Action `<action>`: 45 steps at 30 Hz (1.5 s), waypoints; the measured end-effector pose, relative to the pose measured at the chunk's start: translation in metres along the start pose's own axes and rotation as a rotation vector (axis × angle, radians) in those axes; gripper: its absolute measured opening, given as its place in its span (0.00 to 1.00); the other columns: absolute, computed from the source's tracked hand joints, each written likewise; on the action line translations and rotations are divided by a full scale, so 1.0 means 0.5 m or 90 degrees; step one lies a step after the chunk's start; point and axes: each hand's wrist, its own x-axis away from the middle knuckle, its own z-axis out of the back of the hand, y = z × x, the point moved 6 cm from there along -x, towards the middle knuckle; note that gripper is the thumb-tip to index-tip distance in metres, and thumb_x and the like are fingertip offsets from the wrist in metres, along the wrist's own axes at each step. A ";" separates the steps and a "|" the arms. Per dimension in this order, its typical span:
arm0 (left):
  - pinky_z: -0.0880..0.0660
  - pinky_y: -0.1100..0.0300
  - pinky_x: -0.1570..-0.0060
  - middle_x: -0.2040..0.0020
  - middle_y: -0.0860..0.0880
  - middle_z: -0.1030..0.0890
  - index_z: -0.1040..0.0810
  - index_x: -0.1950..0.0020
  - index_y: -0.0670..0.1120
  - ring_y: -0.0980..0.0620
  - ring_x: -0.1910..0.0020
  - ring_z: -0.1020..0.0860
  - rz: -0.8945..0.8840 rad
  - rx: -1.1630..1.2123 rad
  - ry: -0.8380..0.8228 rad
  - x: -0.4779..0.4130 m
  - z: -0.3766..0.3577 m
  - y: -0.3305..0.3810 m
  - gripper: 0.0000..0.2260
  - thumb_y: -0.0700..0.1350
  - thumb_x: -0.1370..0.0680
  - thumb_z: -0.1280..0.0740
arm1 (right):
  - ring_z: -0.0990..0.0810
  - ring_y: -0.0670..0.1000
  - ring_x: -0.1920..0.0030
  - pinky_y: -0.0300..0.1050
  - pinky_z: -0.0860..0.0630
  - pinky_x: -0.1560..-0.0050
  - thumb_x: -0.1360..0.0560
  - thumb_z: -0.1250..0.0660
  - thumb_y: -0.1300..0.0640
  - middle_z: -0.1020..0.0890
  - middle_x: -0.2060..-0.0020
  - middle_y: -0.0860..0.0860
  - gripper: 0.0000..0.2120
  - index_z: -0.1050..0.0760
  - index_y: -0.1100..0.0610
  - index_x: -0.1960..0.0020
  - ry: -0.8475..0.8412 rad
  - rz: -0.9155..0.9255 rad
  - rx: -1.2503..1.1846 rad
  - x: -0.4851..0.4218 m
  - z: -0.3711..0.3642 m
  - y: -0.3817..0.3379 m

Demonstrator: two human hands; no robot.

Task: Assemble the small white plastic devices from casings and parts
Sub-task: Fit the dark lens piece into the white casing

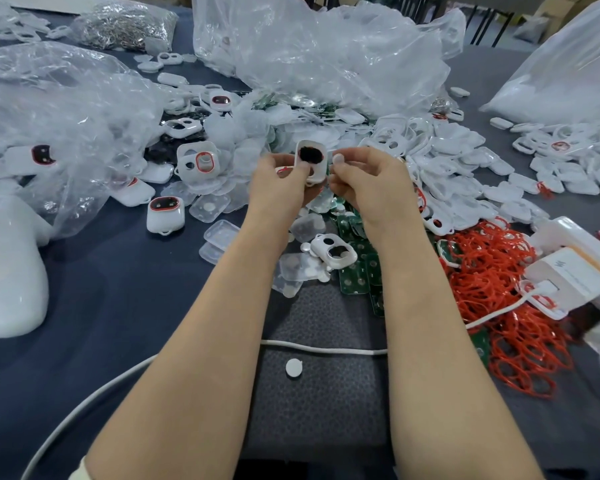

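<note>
My left hand (280, 181) grips a small white casing (311, 157) with a dark insert in its upper window, held upright above the table's middle. My right hand (364, 178) is just to the right of it, fingers curled, thumb and fingertips touching the casing's right edge; what it pinches is too small to tell. Below my hands lie an empty white casing (334, 251), green circuit boards (355, 268), clear button membranes (210, 206) and a heap of red rubber rings (506, 317). A finished white device (165, 209) stands to the left.
Crumpled clear plastic bags (312, 53) fill the back and left. A pile of white casings (465, 157) spreads to the right. White boxes (575, 268) and a white cable (323, 348) lie at the right and front. A white bottle-like object (11, 271) lies left.
</note>
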 end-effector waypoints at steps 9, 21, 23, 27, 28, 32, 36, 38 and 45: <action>0.20 0.65 0.58 0.45 0.38 0.21 0.29 0.42 0.40 0.52 0.58 0.19 0.036 0.044 -0.017 0.003 -0.006 -0.002 0.09 0.35 0.21 0.35 | 0.25 0.43 0.72 0.34 0.26 0.68 0.23 0.35 0.64 0.21 0.70 0.49 0.04 0.21 0.59 0.53 0.008 -0.046 -0.063 -0.001 0.002 0.008; 0.20 0.63 0.54 0.52 0.44 0.20 0.28 0.45 0.43 0.52 0.57 0.20 0.016 0.012 -0.026 -0.002 -0.005 -0.007 0.06 0.35 0.20 0.39 | 0.19 0.45 0.66 0.38 0.20 0.59 0.24 0.35 0.67 0.19 0.62 0.55 0.05 0.27 0.61 0.48 0.045 0.028 -0.028 0.003 -0.005 -0.001; 0.21 0.65 0.56 0.54 0.45 0.20 0.28 0.47 0.43 0.54 0.57 0.20 -0.001 0.007 -0.030 -0.003 -0.005 -0.007 0.06 0.34 0.20 0.40 | 0.18 0.46 0.63 0.43 0.19 0.55 0.24 0.33 0.66 0.18 0.62 0.53 0.04 0.25 0.61 0.50 0.060 0.103 0.079 0.008 -0.012 -0.014; 0.21 0.66 0.54 0.55 0.46 0.20 0.29 0.47 0.42 0.53 0.55 0.20 -0.034 -0.005 -0.032 -0.002 -0.008 -0.003 0.05 0.33 0.20 0.40 | 0.22 0.42 0.62 0.37 0.23 0.55 0.26 0.31 0.63 0.20 0.64 0.44 0.04 0.22 0.55 0.56 0.082 0.208 0.235 0.016 -0.024 -0.032; 0.21 0.65 0.52 0.53 0.45 0.20 0.29 0.47 0.42 0.52 0.53 0.20 -0.038 -0.005 -0.034 -0.001 -0.009 -0.002 0.05 0.33 0.20 0.39 | 0.22 0.41 0.62 0.36 0.24 0.55 0.26 0.31 0.63 0.21 0.65 0.43 0.04 0.22 0.55 0.56 0.080 0.214 0.244 0.016 -0.026 -0.032; 0.21 0.60 0.47 0.51 0.43 0.18 0.28 0.45 0.43 0.49 0.50 0.18 -0.053 -0.004 -0.051 0.005 -0.014 0.000 0.06 0.35 0.20 0.38 | 0.20 0.47 0.56 0.40 0.24 0.50 0.26 0.32 0.63 0.18 0.58 0.51 0.04 0.19 0.59 0.52 0.080 0.224 0.311 0.015 -0.033 -0.025; 0.21 0.56 0.46 0.54 0.45 0.17 0.27 0.47 0.45 0.50 0.53 0.17 -0.063 -0.028 -0.055 0.008 -0.016 -0.002 0.06 0.36 0.21 0.38 | 0.24 0.47 0.55 0.36 0.28 0.50 0.25 0.32 0.63 0.20 0.53 0.54 0.06 0.19 0.59 0.50 0.099 0.237 0.333 0.016 -0.035 -0.021; 0.21 0.59 0.50 0.57 0.47 0.18 0.27 0.51 0.47 0.52 0.57 0.17 -0.061 0.000 -0.059 0.010 -0.016 -0.001 0.07 0.35 0.21 0.37 | 0.26 0.46 0.57 0.34 0.30 0.53 0.25 0.32 0.63 0.22 0.55 0.54 0.06 0.21 0.59 0.49 0.102 0.236 0.335 0.016 -0.037 -0.019; 0.21 0.64 0.56 0.58 0.48 0.18 0.27 0.53 0.48 0.56 0.60 0.17 -0.067 0.020 -0.044 0.013 -0.015 0.003 0.06 0.37 0.22 0.34 | 0.25 0.48 0.61 0.39 0.28 0.56 0.26 0.31 0.61 0.25 0.61 0.50 0.12 0.29 0.57 0.44 0.100 0.174 0.236 0.012 -0.032 -0.008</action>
